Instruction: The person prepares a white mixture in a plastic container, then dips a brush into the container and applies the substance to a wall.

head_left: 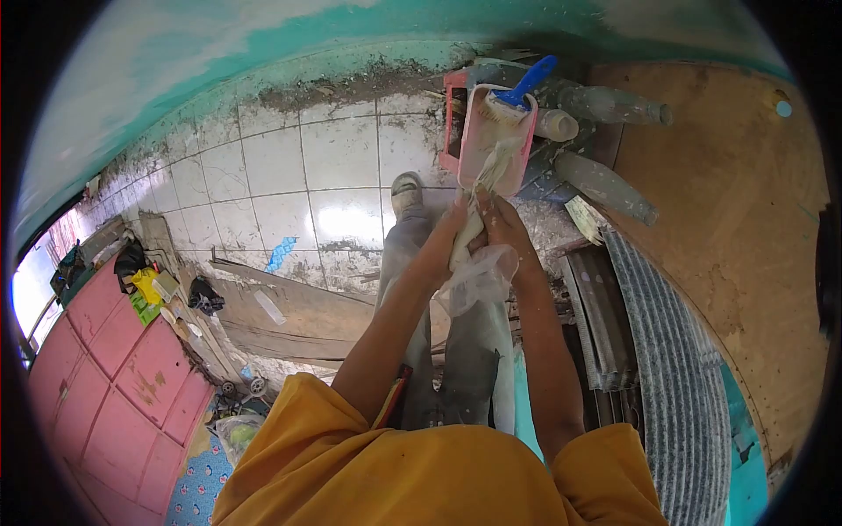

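Note:
Both of my hands are closed round a clear plastic bag (484,273) holding pale, creamy material. My left hand (447,232) grips its left side, and my right hand (503,223) wraps its right side. Just beyond my fingers, a whitish strand (496,162) of the material reaches into a pink tub (531,140). A brush with a blue handle (533,77) rests across the tub's far end, bristles inward. My fingertips are partly hidden by the bag and by each other.
Dusty bottles (605,188) and a white container (558,125) stand right of the tub. Corrugated sheets (662,324) and a brown board (702,149) lie on the right. Planks (289,311) cross the tiled floor (338,153). A pink panel (123,377) is at left.

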### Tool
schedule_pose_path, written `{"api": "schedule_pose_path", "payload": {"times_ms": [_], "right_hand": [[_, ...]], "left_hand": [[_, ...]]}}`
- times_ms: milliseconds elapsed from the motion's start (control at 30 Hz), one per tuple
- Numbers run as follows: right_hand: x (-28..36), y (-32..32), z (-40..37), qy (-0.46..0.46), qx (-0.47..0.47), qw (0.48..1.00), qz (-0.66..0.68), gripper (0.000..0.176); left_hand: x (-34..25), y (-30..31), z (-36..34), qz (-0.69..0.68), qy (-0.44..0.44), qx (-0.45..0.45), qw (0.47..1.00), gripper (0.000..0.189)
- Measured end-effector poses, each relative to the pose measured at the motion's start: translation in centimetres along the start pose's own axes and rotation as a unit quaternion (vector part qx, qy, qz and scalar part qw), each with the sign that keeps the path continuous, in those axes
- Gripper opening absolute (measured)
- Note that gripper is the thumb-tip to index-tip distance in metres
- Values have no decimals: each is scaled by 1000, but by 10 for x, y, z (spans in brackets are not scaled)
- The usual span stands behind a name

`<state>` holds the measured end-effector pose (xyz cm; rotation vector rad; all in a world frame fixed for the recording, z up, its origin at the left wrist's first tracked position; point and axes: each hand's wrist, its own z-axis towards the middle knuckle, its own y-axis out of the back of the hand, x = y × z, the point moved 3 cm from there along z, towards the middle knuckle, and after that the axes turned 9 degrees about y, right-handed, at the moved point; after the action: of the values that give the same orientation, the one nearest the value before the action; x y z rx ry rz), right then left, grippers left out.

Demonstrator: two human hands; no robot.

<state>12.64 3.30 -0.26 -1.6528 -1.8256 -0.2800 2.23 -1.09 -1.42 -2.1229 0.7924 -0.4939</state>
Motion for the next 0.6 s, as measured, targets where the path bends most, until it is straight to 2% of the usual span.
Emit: {"api": "schedule_pose_path", "payload": {"times_ms": [67,100,167,200,267,300,367,400,467,500,567,600], "right_hand": [[-11,6,3,50,-9,994,94,48],[-12,7,4,49,-8,994,95,48],[-11,7,6,67,19,990,122,33],[-11,6,5,67,18,990,122,33],[-9,9,3,64,-63,996,19,36],[-1,6,-1,64,-63,996,19,36],[14,-1,-10,-6,-60,997,45,40],[2,4,-5,-6,-61,997,45,40],[-24,18,10,116,-42,992,20,41],[-16,15,6,116,-43,992,21,41],[4,6,-9,10,-58,997,55,40],[7,5,-11,10,-59,997,57,40]], "left_hand": [[-3,-13,-3,100,-42,-114,988,22],[-2,-10,-3,100,-42,-115,987,22],[2,-2,-2,87,-23,-108,990,22],[3,-2,-2,87,-22,-108,990,22],[4,-5,-3,104,-32,-82,991,19],[4,-4,-4,105,-32,-82,991,19],[5,-6,-3,111,-23,-47,992,18],[5,-6,-3,111,-23,-46,992,18],[5,-6,-3,150,-19,-82,985,20],[5,-7,-3,151,-19,-81,985,20],[7,-10,-5,60,-30,-40,997,27],[6,-13,-6,62,-28,-40,997,27]]}}
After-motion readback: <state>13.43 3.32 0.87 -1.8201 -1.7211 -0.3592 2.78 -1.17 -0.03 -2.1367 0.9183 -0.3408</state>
